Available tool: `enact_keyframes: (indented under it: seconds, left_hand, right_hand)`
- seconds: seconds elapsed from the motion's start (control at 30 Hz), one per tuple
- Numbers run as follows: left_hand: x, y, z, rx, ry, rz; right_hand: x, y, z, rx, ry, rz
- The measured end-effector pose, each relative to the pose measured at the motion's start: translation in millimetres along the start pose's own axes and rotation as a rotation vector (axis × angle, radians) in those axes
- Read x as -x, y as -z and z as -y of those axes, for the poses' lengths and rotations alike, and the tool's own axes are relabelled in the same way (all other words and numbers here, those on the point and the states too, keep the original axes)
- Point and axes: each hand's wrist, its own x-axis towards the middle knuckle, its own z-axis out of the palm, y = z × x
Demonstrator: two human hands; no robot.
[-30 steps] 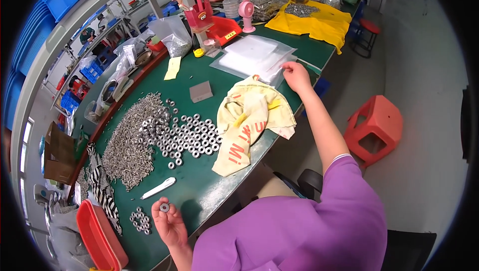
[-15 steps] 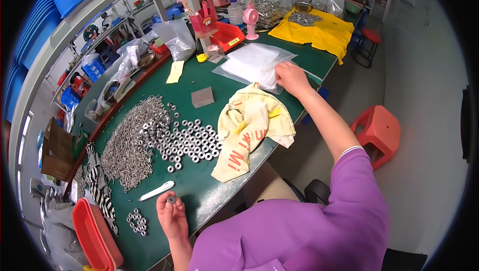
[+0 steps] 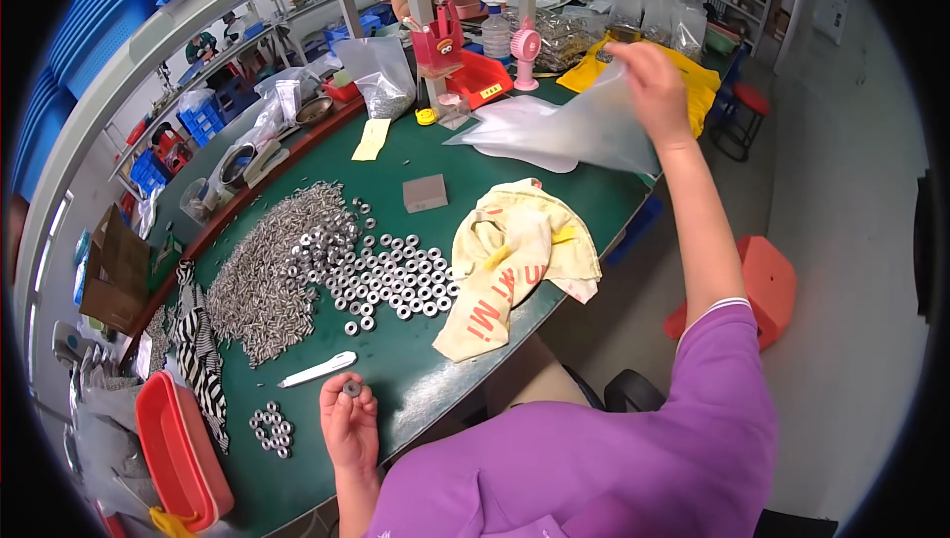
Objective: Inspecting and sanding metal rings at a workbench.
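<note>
Between the fingertips of my left hand (image 3: pixel 346 431) a small grey metal ring (image 3: pixel 352 389) is pinched above the near table edge. My right hand (image 3: pixel 657 93), raised at the far right, grips a clear plastic bag (image 3: pixel 606 127) by its edge and lifts it off the table. Under the bag lies a white sheet-like stack (image 3: pixel 529 150). Near my left hand are a white box-cutter-like tool (image 3: pixel 317 370) and a small group of metal rings (image 3: pixel 272 429). Many more rings (image 3: pixel 396 281) spread beside a heap of small metal pins (image 3: pixel 259 291). A yellowish cloth (image 3: pixel 520 261) lies at the near edge.
A small grey-brown block (image 3: pixel 425 194) and a yellow paper note (image 3: pixel 371 139) lie on the green table (image 3: pixel 341 157). A pink fan (image 3: pixel 525 53) and a red bin (image 3: pixel 482 80) stand at the back. Red trays (image 3: pixel 183 454) sit at lower left, a red stool (image 3: pixel 764 291) at right.
My right hand has risen from the plastic bags, pulling one bag up and away from the stack. My left hand still pinches the ring. The whole view has shifted slightly.
</note>
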Motion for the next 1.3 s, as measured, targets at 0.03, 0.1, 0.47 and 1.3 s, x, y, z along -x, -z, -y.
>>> enact_keyframes:
  seconds: [0.03,0.1,0.47,1.3]
  left_hand:
    - [1,2,-1,0.001,-0.008,-0.009]
    - [1,7,-2,0.088,0.052,-0.001]
    - [2,15,-2,0.204,0.135,-0.005]
    - [-35,-104,14,-0.03,0.769,0.253]
  right_hand:
    - [-12,10,7,0.001,-0.019,-0.089]
    - [-39,37,21,-0.008,-0.066,-0.266]
    - [30,0,-28,-0.001,-0.671,1.122]
    - [152,68,127,-1.005,-1.416,0.4]
